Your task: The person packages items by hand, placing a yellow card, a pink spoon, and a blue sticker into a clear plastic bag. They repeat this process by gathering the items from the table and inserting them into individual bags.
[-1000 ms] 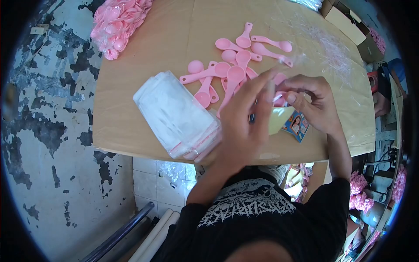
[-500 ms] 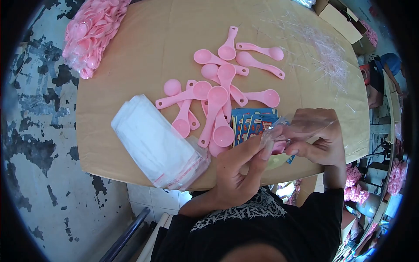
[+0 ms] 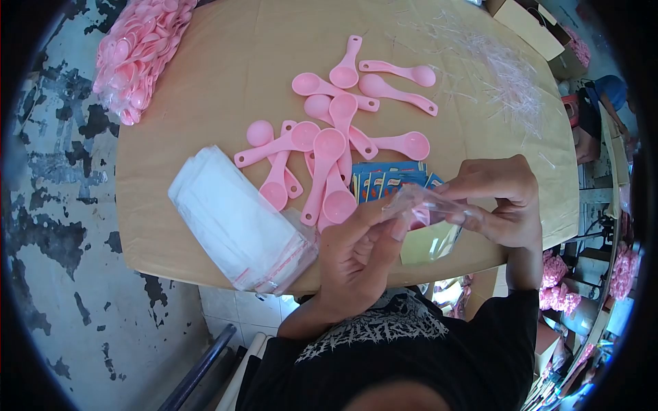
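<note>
Bag of clear plastic (image 3: 428, 197) is spanning between pinched fingers (image 3: 391, 245).
Left hand (image 3: 360, 259) is gripping one side, right hand (image 3: 506, 205) the other; pink plastic spoons (image 3: 330, 145) are lying beyond.

The clear bag (image 3: 426, 198) between left hand (image 3: 358, 264) and right hand (image 3: 506, 200) closes that gap, with blue cards (image 3: 392, 181) and pink spoons (image 3: 330, 144) just beyond and the stack of plastic bags (image 3: 233, 218) to the left. A hand could pass over brown paper (image 3: 467, 130) between the spoons and the strewn plastic strands (image 3: 510, 89), or between the spoons and the bulging bag (image 3: 142, 55) at far left.
</note>
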